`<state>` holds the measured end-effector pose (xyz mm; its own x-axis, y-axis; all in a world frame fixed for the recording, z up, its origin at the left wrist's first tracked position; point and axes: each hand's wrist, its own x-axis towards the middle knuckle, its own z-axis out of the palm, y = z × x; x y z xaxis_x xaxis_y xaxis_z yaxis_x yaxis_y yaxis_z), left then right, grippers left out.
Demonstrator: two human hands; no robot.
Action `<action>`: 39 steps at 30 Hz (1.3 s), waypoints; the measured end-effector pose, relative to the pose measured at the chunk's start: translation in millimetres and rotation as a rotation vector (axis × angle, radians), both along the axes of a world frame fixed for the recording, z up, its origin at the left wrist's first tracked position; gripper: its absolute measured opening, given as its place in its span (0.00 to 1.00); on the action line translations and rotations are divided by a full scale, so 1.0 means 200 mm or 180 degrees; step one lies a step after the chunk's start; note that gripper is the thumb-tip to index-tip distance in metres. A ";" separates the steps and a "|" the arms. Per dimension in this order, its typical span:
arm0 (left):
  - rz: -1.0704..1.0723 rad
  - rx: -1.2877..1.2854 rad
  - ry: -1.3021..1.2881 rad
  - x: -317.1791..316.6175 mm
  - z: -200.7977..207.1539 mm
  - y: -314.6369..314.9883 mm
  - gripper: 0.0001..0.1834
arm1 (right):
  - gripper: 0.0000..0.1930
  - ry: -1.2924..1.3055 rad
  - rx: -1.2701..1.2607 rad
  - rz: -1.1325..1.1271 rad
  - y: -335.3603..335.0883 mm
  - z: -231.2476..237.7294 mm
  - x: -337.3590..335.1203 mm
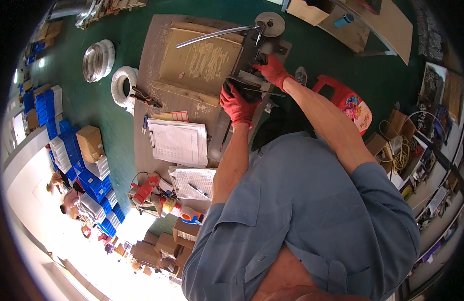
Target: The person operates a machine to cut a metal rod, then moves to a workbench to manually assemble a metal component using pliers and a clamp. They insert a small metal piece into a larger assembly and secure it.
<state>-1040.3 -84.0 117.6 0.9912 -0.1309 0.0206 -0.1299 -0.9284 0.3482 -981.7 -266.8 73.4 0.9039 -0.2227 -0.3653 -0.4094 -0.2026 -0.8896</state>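
Fingers of the red-gloved left hand (239, 105) are curling beside a thin, straight dark rod (267, 92) near the right edge of the worn brown worktable (152, 55); whether they are gripping it cannot be told. The rod is pointing rightward, toward the right forearm. The red-gloved right hand (273, 70) is bending its fingers inward at a dark metal bench fixture (248, 55); what they are touching is hidden. Beyond, a long silver lever (217, 37) is slanting leftward from beside a round, pale metal disc (270, 24) at the table's far right corner. A shallow tan tray with wooden side strips (187, 93) is lying toward the far edge. Dark-and-orange pliers (146, 98) are resting at the left edge, and a clipboard with white ruled sheets (178, 143) is lying nearer the person.
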 end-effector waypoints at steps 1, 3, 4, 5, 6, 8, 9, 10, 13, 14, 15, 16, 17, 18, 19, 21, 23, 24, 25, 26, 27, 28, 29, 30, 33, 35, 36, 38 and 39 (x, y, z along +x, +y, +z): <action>0.0007 -0.0014 -0.0001 0.00 0.00 0.00 0.67 | 0.26 0.0042 0.0034 0.0005 0.00 -0.01 0.00; 0.0007 -0.0028 -0.0003 0.00 0.01 0.00 0.67 | 0.26 0.0105 0.0085 0.0005 0.00 -0.03 0.00; 0.0001 -0.0029 -0.0005 0.00 0.00 0.00 0.67 | 0.26 0.0125 0.0103 0.0001 -0.01 -0.04 0.00; -0.0009 -0.0030 -0.0007 0.00 0.00 0.00 0.67 | 0.26 0.0119 0.0110 0.0000 -0.01 -0.04 0.00; -0.0005 -0.0028 -0.0023 0.00 0.00 0.00 0.67 | 0.26 0.0120 0.0081 0.0008 -0.01 -0.03 0.00; -0.0003 -0.0025 -0.0056 0.00 -0.01 0.00 0.67 | 0.25 0.0132 -0.0017 0.0015 -0.01 -0.02 0.00; 0.0007 -0.0020 -0.0040 0.00 0.00 0.00 0.67 | 0.25 0.0142 -0.0082 0.0025 -0.01 0.01 0.00; 0.0016 -0.0015 -0.0023 0.00 0.00 0.00 0.67 | 0.24 0.0091 -0.0045 0.0031 0.00 0.04 0.00; 0.0019 -0.0016 -0.0022 0.00 0.02 -0.01 0.67 | 0.24 -0.0026 -0.0007 0.0028 0.00 0.07 0.00; 0.0018 -0.0018 -0.0028 0.00 0.02 -0.01 0.67 | 0.23 -0.0039 -0.0040 0.0035 0.00 0.07 0.00; 0.0015 -0.0034 -0.0021 0.00 0.02 -0.01 0.67 | 0.23 -0.0051 -0.0072 0.0040 0.00 0.05 0.00; 0.0012 -0.0050 -0.0013 0.00 0.03 -0.01 0.67 | 0.23 -0.0082 -0.0088 0.0039 0.00 0.04 -0.01; 0.0011 -0.0066 -0.0005 0.00 0.03 -0.01 0.67 | 0.23 -0.0113 -0.0105 0.0039 -0.01 0.02 -0.01; 0.0012 -0.0075 0.0005 0.00 0.03 -0.01 0.67 | 0.23 -0.0145 -0.0119 0.0048 0.00 0.02 0.00; 0.0015 -0.0084 0.0014 0.00 0.03 -0.01 0.67 | 0.23 -0.0090 -0.0127 0.0057 -0.01 0.03 0.00; 0.0021 -0.0090 0.0027 0.00 0.03 -0.01 0.67 | 0.23 0.0024 -0.0143 0.0072 -0.01 0.03 -0.01; 0.0029 -0.0081 0.0032 0.00 0.03 -0.01 0.67 | 0.24 0.0092 -0.0135 0.0068 -0.01 0.03 0.00; 0.0030 -0.0080 0.0038 0.00 0.03 -0.01 0.67 | 0.24 0.0127 -0.0131 0.0066 -0.01 0.02 0.00; 0.0031 -0.0078 0.0044 0.00 0.03 -0.01 0.67 | 0.24 0.0121 -0.0118 0.0062 -0.01 0.02 0.00; 0.0030 -0.0077 0.0050 0.00 0.03 -0.01 0.68 | 0.24 0.0114 -0.0104 0.0057 -0.01 0.02 0.00; 0.0039 -0.0047 0.0076 0.00 0.03 -0.01 0.68 | 0.24 0.0107 -0.0088 0.0060 -0.01 0.03 0.00; 0.0048 -0.0016 0.0102 0.00 0.02 -0.01 0.69 | 0.24 0.0083 -0.0109 0.0061 0.00 0.04 -0.01; 0.0056 0.0014 0.0128 0.00 0.02 0.00 0.69 | 0.23 0.0059 -0.0131 0.0062 0.00 0.04 -0.01; 0.0052 0.0017 0.0116 0.00 0.01 0.00 0.69 | 0.23 0.0038 -0.0154 0.0055 0.00 0.05 -0.01; 0.0041 0.0021 0.0075 -0.01 0.01 0.00 0.70 | 0.23 0.0233 -0.0029 0.0089 -0.01 0.05 0.00; 0.0033 0.0018 0.0044 -0.01 0.00 0.00 0.71 | 0.23 0.0135 -0.0098 0.0041 -0.01 0.04 -0.01; 0.0033 0.0022 0.0034 -0.01 0.00 0.00 0.71 | 0.23 0.0085 -0.0132 0.0019 0.00 0.04 -0.01; 0.0032 0.0028 0.0014 -0.01 0.00 0.00 0.71 | 0.23 0.0012 -0.0170 0.0009 0.00 0.04 -0.01; 0.0033 0.0012 0.0006 -0.01 0.01 0.00 0.71 | 0.23 -0.0026 -0.0191 -0.0001 0.00 0.03 -0.01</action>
